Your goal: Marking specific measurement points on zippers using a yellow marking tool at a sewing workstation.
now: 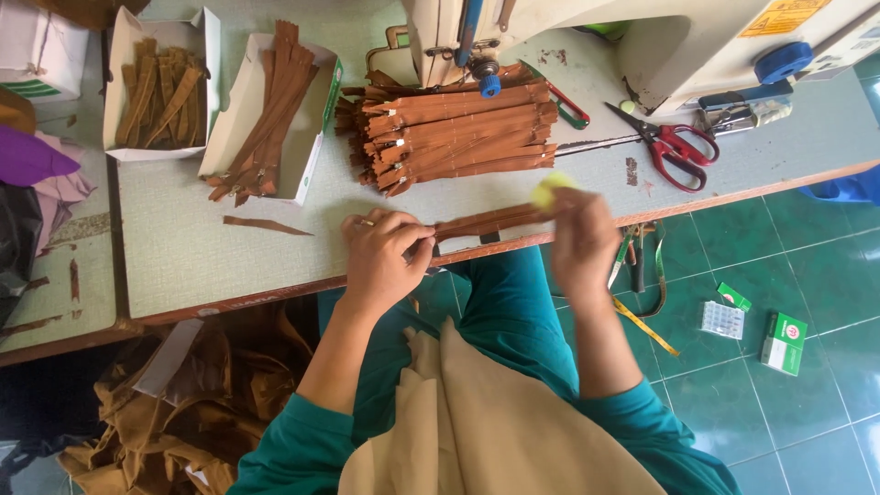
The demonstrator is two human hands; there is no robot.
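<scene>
A pale green worktable [183,247] with a worn wooden edge carries a cream sewing machine [642,37]. Beneath lies a glossy green tiled floor [779,422], with small boxes [784,344] on it, evenly lit.

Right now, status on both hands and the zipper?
Left hand pinching brown zipper. Right hand on other end, holding yellow piece. Zipper stack behind.

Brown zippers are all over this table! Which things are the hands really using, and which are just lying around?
In use:
- left hand and right hand, holding one brown zipper between them
- yellow lump at the right hand's fingertips
- stack of brown zippers, closest to the hands

Lying about:
- red scissors
- two open boxes of zippers
- loose brown strip
- small packets on the floor
</scene>
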